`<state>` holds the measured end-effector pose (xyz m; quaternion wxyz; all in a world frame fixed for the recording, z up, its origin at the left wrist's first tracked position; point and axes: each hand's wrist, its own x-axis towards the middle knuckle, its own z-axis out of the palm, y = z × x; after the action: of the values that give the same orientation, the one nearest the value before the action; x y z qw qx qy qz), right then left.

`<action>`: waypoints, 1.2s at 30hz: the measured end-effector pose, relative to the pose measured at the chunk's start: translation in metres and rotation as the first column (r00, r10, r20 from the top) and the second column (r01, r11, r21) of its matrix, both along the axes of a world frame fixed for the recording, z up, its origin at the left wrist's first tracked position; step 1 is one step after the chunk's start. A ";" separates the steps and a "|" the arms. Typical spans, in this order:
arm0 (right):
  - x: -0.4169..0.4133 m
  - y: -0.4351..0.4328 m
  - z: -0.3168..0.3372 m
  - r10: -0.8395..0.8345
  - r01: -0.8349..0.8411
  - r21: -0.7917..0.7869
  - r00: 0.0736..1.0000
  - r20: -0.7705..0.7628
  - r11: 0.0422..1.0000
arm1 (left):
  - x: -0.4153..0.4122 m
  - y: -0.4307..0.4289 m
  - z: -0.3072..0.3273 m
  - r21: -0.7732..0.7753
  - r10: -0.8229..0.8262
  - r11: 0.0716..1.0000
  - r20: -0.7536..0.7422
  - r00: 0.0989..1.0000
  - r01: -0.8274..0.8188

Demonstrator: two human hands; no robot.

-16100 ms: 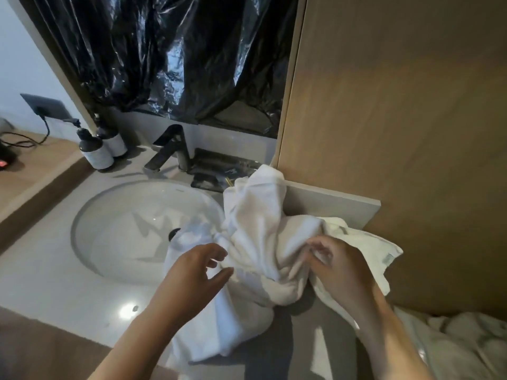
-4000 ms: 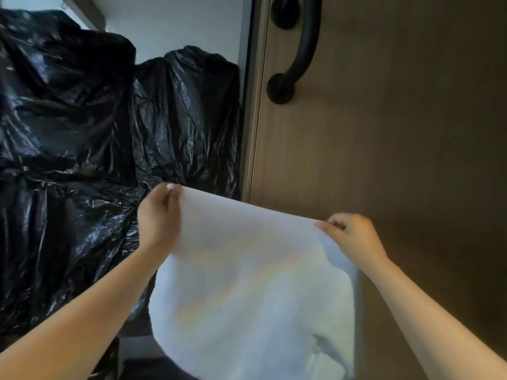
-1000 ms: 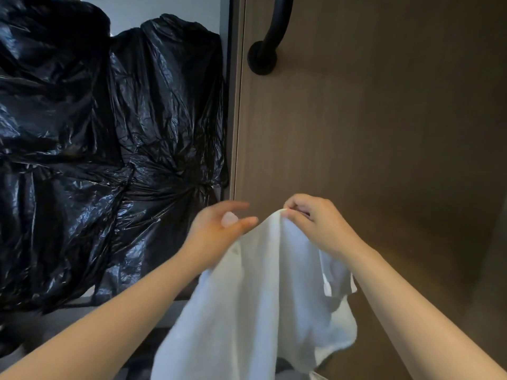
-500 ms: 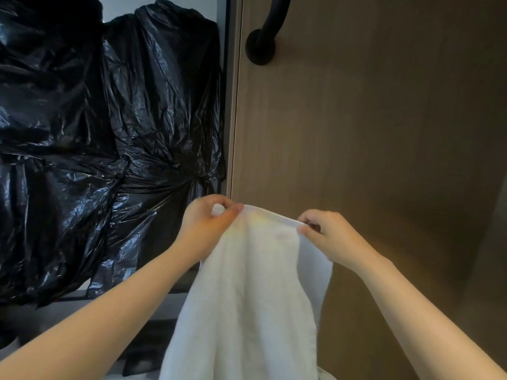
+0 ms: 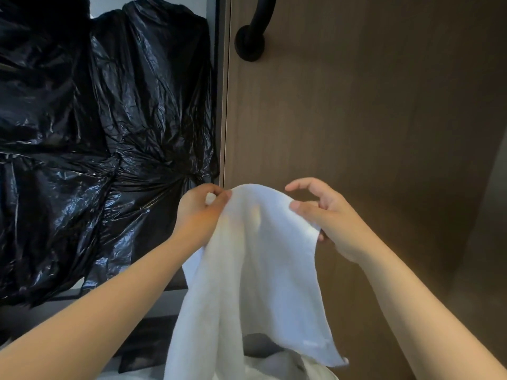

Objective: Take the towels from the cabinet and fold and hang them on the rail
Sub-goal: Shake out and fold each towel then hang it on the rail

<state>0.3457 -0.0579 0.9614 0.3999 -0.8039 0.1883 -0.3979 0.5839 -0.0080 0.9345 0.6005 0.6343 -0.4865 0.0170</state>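
Note:
A white towel [image 5: 255, 270] hangs folded lengthwise in front of me, its top edge arched between my hands. My left hand [image 5: 201, 212] pinches the top left corner between thumb and fingers. My right hand [image 5: 326, 215] holds the right edge with the thumb on top and lower fingers underneath, while its index and middle fingers are lifted off the cloth. The black rail [image 5: 256, 26] is fixed to the wooden panel [image 5: 356, 105], above and beyond the towel. More white cloth [image 5: 277, 368] lies below, at the bottom edge.
Crumpled black plastic sheeting [image 5: 96, 133] covers the whole left side. A pale vertical frame strip [image 5: 222, 105] separates it from the wooden panel. A darker recess [image 5: 491, 215] runs along the far right.
The towel's top edge, taut half a second ago, now bulges upward. My right hand has slid down the right edge and lifted its index and middle fingers. My left hand keeps its pinch.

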 end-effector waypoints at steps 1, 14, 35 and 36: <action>0.002 0.005 0.002 0.026 -0.027 0.008 0.999 0.028 1.000 | -0.003 0.000 0.000 -0.004 -0.011 1.000 -0.014 1.000 0.011; 0.023 0.007 -0.111 -0.266 0.295 0.265 0.954 -0.140 0.918 | -0.009 0.036 -0.110 0.348 0.040 0.934 -0.315 0.948 0.076; 0.028 0.090 -0.152 -0.172 0.178 0.026 0.973 -0.156 0.984 | -0.043 0.125 -0.157 0.167 -0.027 0.978 -0.486 0.873 0.123; 0.028 0.092 -0.148 -0.162 0.166 0.017 0.976 -0.146 0.986 | -0.044 0.126 -0.156 0.137 -0.045 0.981 -0.523 0.851 0.136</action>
<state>0.3734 0.0339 0.8137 0.3625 -0.8064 0.2883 -0.3675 0.5399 0.1176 0.7789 0.6532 0.6405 -0.3363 -0.2235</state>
